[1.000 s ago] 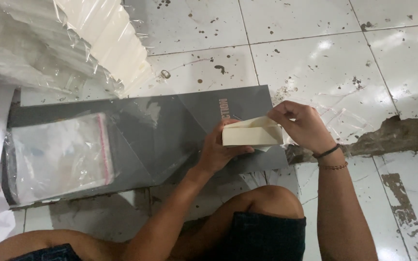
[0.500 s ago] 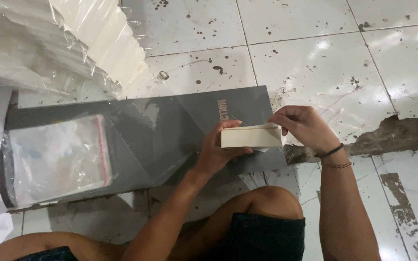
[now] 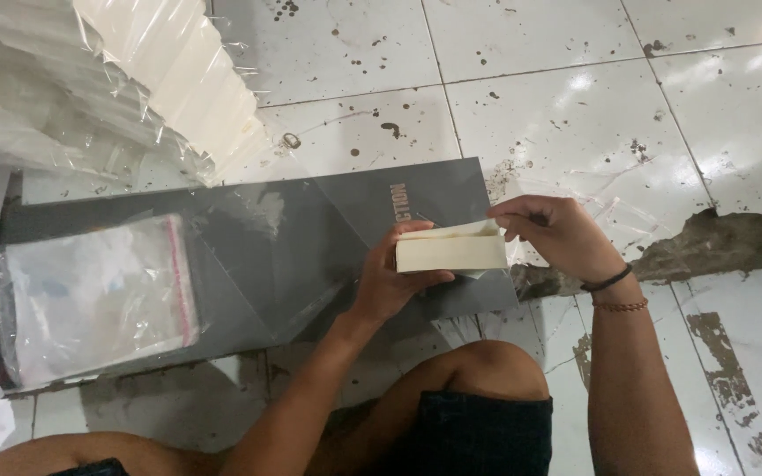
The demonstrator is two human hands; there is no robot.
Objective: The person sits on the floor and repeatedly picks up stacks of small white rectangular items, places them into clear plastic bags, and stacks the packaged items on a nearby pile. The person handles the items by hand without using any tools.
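Held a small cream-coloured folded paper box [image 3: 451, 251] up over the floor, roughly dead centre of view. Left hand [image 3: 394, 278] gripped it from the 7 o'clock side, thumb along the near face, fingers [image 3: 416, 231] wrapped round the far side and closed on it. Right hand [image 3: 553, 234] came in from 3 o'clock, fingers pinched narrow on the box's top right corner, at what looked like a flap edge. Wore a black band and a thin reddish cord bracelet [image 3: 615, 291] on that right wrist.

Sat below the box: a big flat dark grey cardboard sheet [image 3: 293, 247], lying on the white speckled tile floor [image 3: 566, 97] and stretching off toward 9 o'clock. Couldn't tell if the box touched the sheet or just hovered over it. Rested on the sheet's left end, well apart from the hands: a clear plastic zip bag with a red seal strip [image 3: 99, 295]. Piled up at 10 to 11 o'clock: a stack of pale cream sheets in crinkly clear plastic wrap [image 3: 134, 79]. Tiny metal ring [image 3: 291, 139] on the tile just beside that stack. Cracked, broken brown patch of floor [image 3: 716, 242] out at 3 o'clock. Bare knee and black shorts [image 3: 487, 423] down at 6 o'clock.
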